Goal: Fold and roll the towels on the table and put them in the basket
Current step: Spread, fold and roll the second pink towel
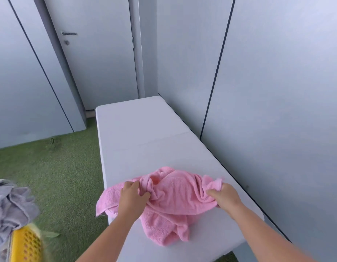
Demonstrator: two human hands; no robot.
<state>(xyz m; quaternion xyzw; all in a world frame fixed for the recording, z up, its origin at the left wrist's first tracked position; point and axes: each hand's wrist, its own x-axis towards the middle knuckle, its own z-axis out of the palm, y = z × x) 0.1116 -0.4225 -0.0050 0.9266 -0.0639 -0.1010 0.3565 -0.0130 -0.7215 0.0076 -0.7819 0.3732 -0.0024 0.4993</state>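
Observation:
A crumpled pink towel [175,197] lies on the near end of the white table [145,140], one corner hanging over the table's left edge. My left hand [130,197] grips a bunch of the towel near its middle left. My right hand [225,197] pinches the towel's right corner. At the lower left stands a yellow basket [26,246] with grey towels [10,205] heaped in it.
The table runs away from me along a grey wall on the right. Green carpet [56,176] covers the floor to the left. A closed grey door [92,53] stands beyond the table's far end.

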